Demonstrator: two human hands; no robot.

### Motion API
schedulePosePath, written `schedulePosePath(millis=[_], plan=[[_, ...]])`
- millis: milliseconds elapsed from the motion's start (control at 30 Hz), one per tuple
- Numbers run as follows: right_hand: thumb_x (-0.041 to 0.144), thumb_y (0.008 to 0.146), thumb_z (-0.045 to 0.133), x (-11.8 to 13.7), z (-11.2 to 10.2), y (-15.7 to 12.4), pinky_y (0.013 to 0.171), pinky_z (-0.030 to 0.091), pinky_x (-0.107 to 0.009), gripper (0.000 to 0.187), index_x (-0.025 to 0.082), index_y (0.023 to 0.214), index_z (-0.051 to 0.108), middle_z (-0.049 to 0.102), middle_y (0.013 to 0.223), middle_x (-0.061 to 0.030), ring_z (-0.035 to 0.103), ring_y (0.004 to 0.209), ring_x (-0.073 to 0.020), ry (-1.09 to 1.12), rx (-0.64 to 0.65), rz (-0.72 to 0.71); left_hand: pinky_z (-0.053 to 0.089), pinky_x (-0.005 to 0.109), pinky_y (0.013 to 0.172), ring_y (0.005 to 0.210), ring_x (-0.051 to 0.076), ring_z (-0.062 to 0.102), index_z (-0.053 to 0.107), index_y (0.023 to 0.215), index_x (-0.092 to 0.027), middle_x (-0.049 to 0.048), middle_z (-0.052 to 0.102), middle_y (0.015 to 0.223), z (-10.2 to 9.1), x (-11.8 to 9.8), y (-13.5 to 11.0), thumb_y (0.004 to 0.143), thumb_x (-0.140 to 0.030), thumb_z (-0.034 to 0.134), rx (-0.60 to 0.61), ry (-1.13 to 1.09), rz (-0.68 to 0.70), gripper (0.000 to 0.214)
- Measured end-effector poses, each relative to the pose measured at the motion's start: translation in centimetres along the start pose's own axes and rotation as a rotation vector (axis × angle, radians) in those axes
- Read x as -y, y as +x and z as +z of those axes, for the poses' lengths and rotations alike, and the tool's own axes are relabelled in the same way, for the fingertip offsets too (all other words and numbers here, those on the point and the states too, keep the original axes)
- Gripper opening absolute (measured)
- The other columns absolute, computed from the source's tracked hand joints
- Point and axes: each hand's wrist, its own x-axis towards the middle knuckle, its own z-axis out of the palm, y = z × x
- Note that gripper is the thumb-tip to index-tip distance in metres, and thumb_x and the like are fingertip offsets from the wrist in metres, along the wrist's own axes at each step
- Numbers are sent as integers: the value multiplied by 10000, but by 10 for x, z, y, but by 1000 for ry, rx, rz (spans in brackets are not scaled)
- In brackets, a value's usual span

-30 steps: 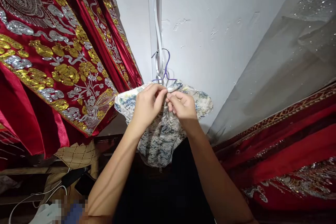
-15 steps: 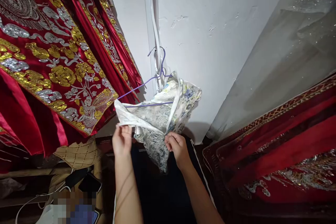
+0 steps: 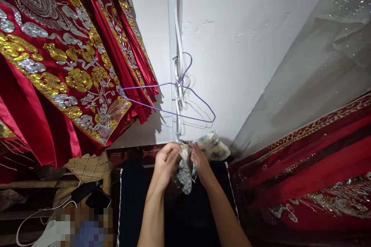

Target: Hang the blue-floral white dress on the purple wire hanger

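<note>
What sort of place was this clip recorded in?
Probably a costume or bridal-wear storeroom: red satin garments with gold and silver embroidery hang crowded along a white wall, beside a bare purple wire hanger.

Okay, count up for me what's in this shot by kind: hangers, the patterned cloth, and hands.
Purple wire hanger, bare on the wall: 1
Blue-and-white patterned cloth, bunched between both hands: 1
Hands gripping it, left hand and right hand: 2
Total: 4
</note>
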Motion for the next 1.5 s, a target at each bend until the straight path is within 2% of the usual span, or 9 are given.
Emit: schedulePosePath(millis=[167,267,367,467,567,667,767,1100,1500], plan=[[645,913,507,36,3,-2,659,530,-345,495,193,894,708,666,688,-55,665,738,-238,59,429,109,433,328,994,1090,249,596,723,1059,-240,73,663,1108,2,-10,6,938,-413,598,-11,290,162,245],[363,809,703,64,-1,8,654,502,-319,185,179,796,707,664,692,-21,630,687,-208,-133,579,-61,389,337,1070,1221,263,553,643,1283,-283,70,631,1278,-16,0,16,921,-468,607,-27,287,117,409],[209,739,676,89,-7,38,686,495,-309,67,169,693,705,686,773,-37,634,734,-201,-247,420,-424,464,323,926,992,258,631,720,1077,-204,76,702,1040,-36,9,21,929,-551,545,239,345,-29,416],[193,711,659,103,-12,84,817,514,-336,323,178,1020,754,726,1000,-75,663,920,-230,-245,131,-626,458,288,746,763,224,611,701,809,-160,39,675,792,-54,5,26,912,-570,542,371,703,-75,452],[265,789,589,100,-17,127,823,516,-340,429,171,1195,690,732,995,-70,664,907,-224,-364,5,-540,437,277,715,755,226,628,692,817,-168,34,684,781,-77,-14,35,907,-562,532,367,1058,-109,435],[358,818,569,88,-26,145,746,511,-343,274,153,907,727,720,821,-59,651,781,-232,-535,63,-388,432,300,696,725,244,650,668,718,-181,77,695,739,-102,-41,42,904,-545,518,388,1393,-270,436],[355,760,636,83,-45,136,705,495,-338,210,156,773,705,712,775,-66,644,745,-243,-585,66,-347,442,327,709,746,260,666,667,724,-188,116,713,783,-116,-70,42,913,-467,512,324,1578,-294,371],[462,686,682,123,-86,85,540,390,-305,317,194,587,544,556,574,-36,542,593,-209,-874,-324,-225,506,374,853,950,277,653,594,717,-178,128,657,1077,-82,-142,78,804,-247,538,145,1546,392,125],[414,713,659,114,-71,71,591,430,-299,249,169,673,637,670,693,-62,608,691,-231,-802,-229,-238,532,470,960,1155,378,647,625,682,-183,163,657,1286,-79,-159,55,803,-276,587,100,1577,397,157]])
